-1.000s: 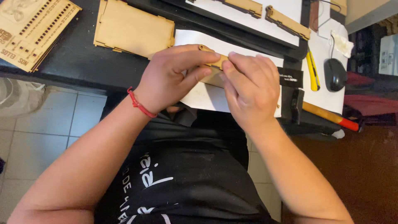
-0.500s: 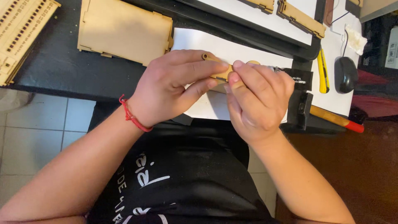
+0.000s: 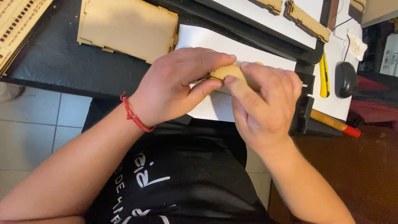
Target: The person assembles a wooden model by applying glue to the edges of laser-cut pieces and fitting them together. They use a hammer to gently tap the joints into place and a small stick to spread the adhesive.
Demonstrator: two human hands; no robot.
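Dark desk edge over pale floor tiles: from my remote seat I see both hands meet on one small wooden piece (image 3: pixel 227 73), held just above a white sheet of paper (image 3: pixel 215 45) at the desk's near edge. My left hand (image 3: pixel 176 89), with one red cord bracelet (image 3: pixel 133 116) at the wrist, curls around the piece, thumb and fingers closed on it. My right hand (image 3: pixel 263 105) pinches its other end, fingers folded over the top. How the piece is shaped under the fingers I cannot tell.

Left of the paper lies one flat plywood panel (image 3: pixel 126 27) with notched edges; farther left, a slotted plywood sheet (image 3: pixel 16 20) runs off the corner. Beyond the paper, two smaller notched wooden strips (image 3: pixel 306 18) rest on a white board. Right of the paper lie one yellow utility knife (image 3: pixel 323 74), one black computer mouse (image 3: pixel 345 79) and one hammer (image 3: pixel 327 120) with a wooden, red-tipped handle.
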